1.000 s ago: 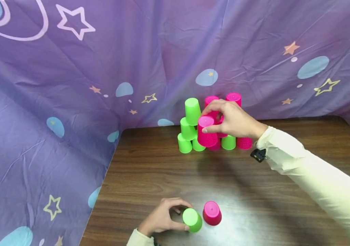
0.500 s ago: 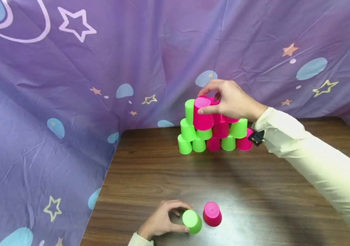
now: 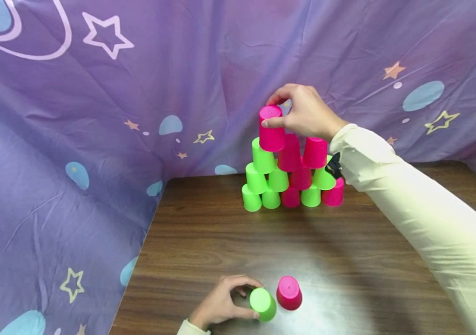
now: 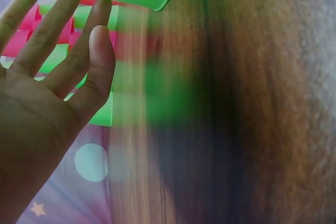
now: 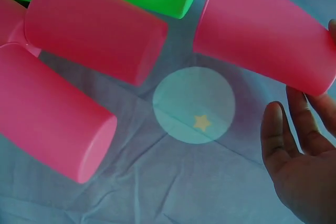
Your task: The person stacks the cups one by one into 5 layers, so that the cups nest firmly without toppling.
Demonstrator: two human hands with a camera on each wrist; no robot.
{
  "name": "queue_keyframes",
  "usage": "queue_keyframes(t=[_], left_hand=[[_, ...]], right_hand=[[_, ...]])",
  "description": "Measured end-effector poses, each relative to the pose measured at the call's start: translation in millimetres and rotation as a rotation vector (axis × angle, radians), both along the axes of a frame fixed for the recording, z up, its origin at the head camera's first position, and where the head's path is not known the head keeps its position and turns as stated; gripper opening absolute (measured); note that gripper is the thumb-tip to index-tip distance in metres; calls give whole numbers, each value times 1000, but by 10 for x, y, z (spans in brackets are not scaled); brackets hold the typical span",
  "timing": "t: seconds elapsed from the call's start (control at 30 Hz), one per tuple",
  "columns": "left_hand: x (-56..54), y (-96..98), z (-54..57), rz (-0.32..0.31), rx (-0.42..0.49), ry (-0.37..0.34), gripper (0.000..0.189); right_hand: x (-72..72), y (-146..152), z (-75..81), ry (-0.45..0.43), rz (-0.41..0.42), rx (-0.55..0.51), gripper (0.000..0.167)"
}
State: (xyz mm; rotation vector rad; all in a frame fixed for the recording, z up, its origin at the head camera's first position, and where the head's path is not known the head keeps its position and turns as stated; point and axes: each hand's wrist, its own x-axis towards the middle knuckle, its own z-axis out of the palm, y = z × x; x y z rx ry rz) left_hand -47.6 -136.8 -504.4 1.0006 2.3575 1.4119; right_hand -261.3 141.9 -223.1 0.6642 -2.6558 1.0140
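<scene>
My right hand (image 3: 306,111) pinches an upside-down pink cup (image 3: 272,137) between thumb and fingers. It is held at the top left of a stepped wall of upside-down cups, overlapping the green cup (image 3: 262,160) and close to the pink cup (image 3: 290,158) of the top row. Another pink cup (image 3: 316,153) ends that row on the right. Near the front of the table, my left hand (image 3: 223,302) curls thumb and fingers round an upside-down green cup (image 3: 264,306). In the right wrist view the held pink cup (image 5: 268,30) is apart from the neighbouring pink cup (image 5: 94,27).
A loose pink cup (image 3: 289,294) stands upside down just right of the left hand's cup. Lower rows mix green cups (image 3: 252,199) and pink cups (image 3: 333,193) on the wooden table (image 3: 204,242). A purple patterned cloth (image 3: 221,70) hangs close behind the wall.
My right hand has lifted the pink cup from in front of the wall up to its top left. The left hand stays at the green cup.
</scene>
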Motion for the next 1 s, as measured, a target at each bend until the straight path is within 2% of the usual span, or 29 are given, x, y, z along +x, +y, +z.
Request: queue_keyframes(t=[0.17,0.37,0.6,0.87,1.0], left_hand=[[7,-11,-1,7,-10,7,47],[14,-6,11,27,-37,-45,49],[29,-15,-42,12,-18,72,47],[44,-11,-20,39,-19,-39,49],[35,-12,-18,35,-16,-19,49]], right_hand=[[-113,-37,-18,-47,-40,1,43],[-184,-66,-34,-80,-55,44,45],[-219,-81,-61,-97,-55,73,46],[-247,-73,-84,-125,-79,64,46],[-258,-76,-85,-132,-77,73,47]])
